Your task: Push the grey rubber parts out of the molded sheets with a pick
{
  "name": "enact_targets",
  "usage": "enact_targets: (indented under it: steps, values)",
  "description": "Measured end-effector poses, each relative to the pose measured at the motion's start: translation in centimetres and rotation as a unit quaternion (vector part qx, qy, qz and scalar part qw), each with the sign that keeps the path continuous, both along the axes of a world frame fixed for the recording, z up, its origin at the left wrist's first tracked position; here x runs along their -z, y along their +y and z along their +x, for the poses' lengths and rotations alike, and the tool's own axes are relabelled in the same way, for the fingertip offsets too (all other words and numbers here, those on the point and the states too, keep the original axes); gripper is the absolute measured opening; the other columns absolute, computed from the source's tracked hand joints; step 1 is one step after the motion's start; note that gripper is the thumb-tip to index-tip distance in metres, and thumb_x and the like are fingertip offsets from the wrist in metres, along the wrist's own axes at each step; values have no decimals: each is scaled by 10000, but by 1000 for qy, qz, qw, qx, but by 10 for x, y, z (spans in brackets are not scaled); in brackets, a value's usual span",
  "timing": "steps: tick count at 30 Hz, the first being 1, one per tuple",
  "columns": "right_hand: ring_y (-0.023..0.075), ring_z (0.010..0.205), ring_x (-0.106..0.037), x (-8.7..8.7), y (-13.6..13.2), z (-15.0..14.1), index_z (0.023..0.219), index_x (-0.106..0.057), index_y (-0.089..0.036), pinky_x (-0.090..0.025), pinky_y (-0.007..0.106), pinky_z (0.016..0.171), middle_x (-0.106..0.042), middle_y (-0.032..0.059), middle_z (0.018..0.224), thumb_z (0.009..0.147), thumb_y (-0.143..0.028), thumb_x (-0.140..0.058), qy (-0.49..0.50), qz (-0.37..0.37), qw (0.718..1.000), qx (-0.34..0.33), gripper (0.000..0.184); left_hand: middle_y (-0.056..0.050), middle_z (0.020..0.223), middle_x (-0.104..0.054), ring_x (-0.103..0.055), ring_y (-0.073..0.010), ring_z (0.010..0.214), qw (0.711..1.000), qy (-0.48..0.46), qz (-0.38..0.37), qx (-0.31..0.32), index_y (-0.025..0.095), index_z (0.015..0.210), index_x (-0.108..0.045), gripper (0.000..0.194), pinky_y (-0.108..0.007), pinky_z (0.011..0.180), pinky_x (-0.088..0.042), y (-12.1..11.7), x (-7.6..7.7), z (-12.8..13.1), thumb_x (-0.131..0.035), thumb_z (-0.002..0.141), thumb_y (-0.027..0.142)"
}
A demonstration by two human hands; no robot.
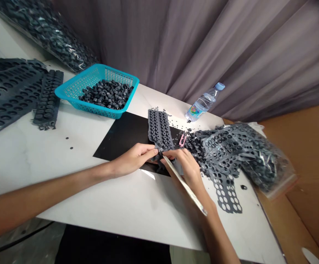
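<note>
A dark grey moulded rubber strip (160, 126) with rows of round ring-like parts lies on a black mat (115, 141). My left hand (134, 157) is closed on the near end of this strip, thumb and fingers pinching its edge. At the same end, my right hand (188, 167) grips a long, thin, pale stick (185, 187). The stick's tip meets the strip near my left fingertips, and its other end points back over my right forearm. Fingers hide the exact spot where stick and rubber meet. Pink-handled snips (182, 139) lie just right of the strip.
A turquoise basket (93, 109) holds many small black rings. Larger rubber sheets (8, 91) lie at the left. To the right are punched-out rubber scraps (225, 154), a clear plastic bag (274, 172) and a water bottle (203, 104). A curtain (154, 44) hangs behind the table.
</note>
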State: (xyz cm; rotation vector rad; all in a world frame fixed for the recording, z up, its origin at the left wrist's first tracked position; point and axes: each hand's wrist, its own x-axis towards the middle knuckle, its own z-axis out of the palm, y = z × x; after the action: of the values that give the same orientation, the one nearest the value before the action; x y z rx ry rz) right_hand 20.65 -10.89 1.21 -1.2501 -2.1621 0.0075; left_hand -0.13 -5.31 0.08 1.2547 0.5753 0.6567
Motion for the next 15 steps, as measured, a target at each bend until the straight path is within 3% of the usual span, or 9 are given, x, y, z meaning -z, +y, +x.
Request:
enact_targets:
  steps: [4,10,15]
  values:
    - [215,891,-628,1,0,-1,1308,-612,-212,-501,354,801,-724,53,992,1042,-278,-595,-42,11,999,0,274,-60,990,-746,-685,-227,1031,1000,-3,-3,10,146,1024,-714,311,-359,967,-508,1,1,0,-556,1032,414]
    - [223,864,-620,2,0,-6,1254,-611,-182,-479,355,778,-728,77,1000,1069,-254,-541,-126,60,990,29,211,-56,967,-725,-674,-219,1006,1000,1,12,5,143,997,-708,315,-346,941,-514,0,4,1,-563,1025,421]
    - [236,869,-614,8,-3,-16,1243,-579,-172,-477,369,788,-696,98,1001,1081,-246,-492,-120,59,987,85,199,-51,956,-716,-672,-217,1009,1000,-3,5,0,137,936,-691,308,-379,992,-511,-1,5,3,-583,1016,415]
